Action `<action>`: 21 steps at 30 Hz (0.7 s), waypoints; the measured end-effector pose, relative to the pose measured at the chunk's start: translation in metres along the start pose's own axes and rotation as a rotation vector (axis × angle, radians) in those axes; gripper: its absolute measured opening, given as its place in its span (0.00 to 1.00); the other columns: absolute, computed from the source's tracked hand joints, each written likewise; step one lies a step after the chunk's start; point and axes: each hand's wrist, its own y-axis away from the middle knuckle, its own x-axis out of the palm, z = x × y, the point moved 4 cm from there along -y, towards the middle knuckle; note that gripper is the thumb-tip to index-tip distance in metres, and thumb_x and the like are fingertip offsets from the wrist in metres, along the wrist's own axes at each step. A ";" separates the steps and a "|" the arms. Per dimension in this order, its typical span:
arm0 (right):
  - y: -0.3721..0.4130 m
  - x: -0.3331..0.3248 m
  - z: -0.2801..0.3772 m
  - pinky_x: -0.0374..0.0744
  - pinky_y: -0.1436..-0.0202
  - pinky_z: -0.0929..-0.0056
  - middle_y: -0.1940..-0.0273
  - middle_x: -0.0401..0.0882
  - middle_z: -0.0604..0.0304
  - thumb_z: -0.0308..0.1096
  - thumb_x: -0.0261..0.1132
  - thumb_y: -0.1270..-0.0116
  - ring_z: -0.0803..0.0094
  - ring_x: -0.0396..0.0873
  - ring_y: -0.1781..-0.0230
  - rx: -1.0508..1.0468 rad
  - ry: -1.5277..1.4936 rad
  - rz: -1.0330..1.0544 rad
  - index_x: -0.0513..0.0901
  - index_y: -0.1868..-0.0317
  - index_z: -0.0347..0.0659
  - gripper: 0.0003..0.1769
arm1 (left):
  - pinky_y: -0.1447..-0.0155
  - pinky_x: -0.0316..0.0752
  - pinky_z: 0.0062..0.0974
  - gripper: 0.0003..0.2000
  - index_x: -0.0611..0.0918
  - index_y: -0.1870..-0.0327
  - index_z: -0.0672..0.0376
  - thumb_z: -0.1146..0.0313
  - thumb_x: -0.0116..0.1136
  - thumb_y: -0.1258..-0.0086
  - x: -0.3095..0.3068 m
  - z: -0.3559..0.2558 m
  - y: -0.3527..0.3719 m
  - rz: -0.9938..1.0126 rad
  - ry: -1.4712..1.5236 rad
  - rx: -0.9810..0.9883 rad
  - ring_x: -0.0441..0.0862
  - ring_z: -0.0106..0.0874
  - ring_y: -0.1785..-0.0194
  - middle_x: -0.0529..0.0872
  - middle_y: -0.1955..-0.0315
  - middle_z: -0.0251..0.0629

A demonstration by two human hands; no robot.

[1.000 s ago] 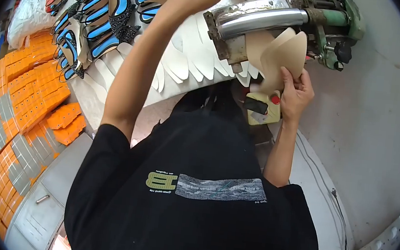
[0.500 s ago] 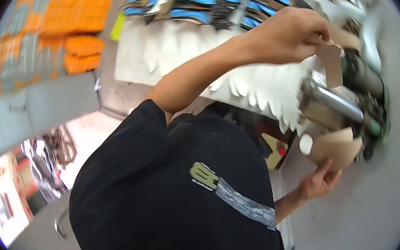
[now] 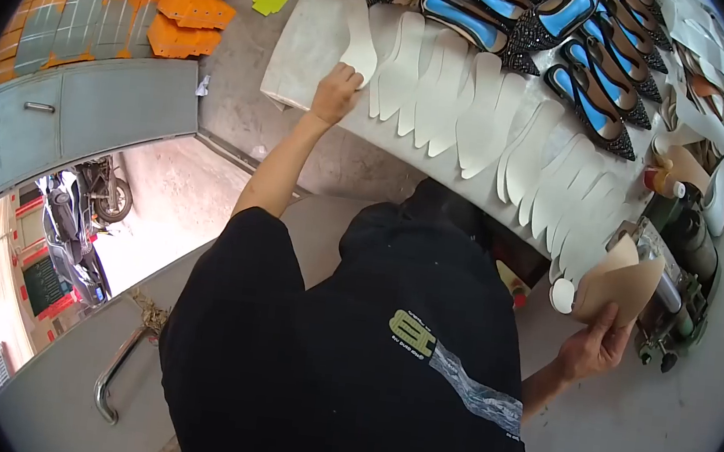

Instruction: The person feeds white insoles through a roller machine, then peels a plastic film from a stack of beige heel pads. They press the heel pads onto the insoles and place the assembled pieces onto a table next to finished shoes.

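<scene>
Bench surface first: a pale grey worktable runs across the top of the scene. An overlapping row of white sole-shaped cutouts fans along its near edge. Behind them lies a line of black glittery pointed shoes with blue linings.

Off to the person's left stands a grey metal cabinet, with stacks of orange card pieces on the floor beyond it. A parked motorcycle shows through the doorway below.

At the table's right end sits a green and steel machine, with a red-capped bottle just beside it.

The person in the black T-shirt has both arms spread wide. The right hand is down by the machine, fingers and thumb closed on the lower edge of a tan curved leather piece. It holds the piece up so that it touches or nearly touches the machine's steel arm. A small white disc hangs at the piece's left side.

The left hand is stretched out to the far end of the row, fingers curled onto the endmost white cutout where it lies on the table. Whether they pinch it or only press on it, I cannot tell.
</scene>
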 end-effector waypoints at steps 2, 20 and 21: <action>-0.001 0.004 0.002 0.78 0.50 0.78 0.53 0.83 0.53 0.27 0.61 0.28 0.73 0.80 0.56 -0.005 0.012 0.025 0.79 0.47 0.30 0.13 | 0.57 0.72 0.30 0.07 0.76 0.67 0.56 0.72 0.63 0.43 0.014 -0.012 0.017 0.007 0.144 0.008 0.74 0.36 0.61 0.76 0.68 0.34; 0.043 -0.016 0.005 0.75 0.56 0.80 0.61 0.79 0.59 0.20 0.64 0.37 0.75 0.75 0.64 0.215 -0.133 0.120 0.75 0.52 0.36 0.14 | 0.70 0.69 0.13 0.08 0.82 0.55 0.61 0.73 0.60 0.33 -0.109 -0.364 -0.138 0.557 1.716 -0.239 0.77 0.18 0.72 0.88 0.67 0.34; 0.045 -0.023 0.002 0.75 0.56 0.80 0.61 0.79 0.59 0.20 0.64 0.37 0.75 0.75 0.64 0.222 -0.147 0.122 0.75 0.52 0.36 0.14 | 0.70 0.69 0.13 0.08 0.82 0.55 0.61 0.73 0.60 0.33 -0.108 -0.373 -0.138 0.561 1.701 -0.244 0.77 0.18 0.72 0.88 0.67 0.34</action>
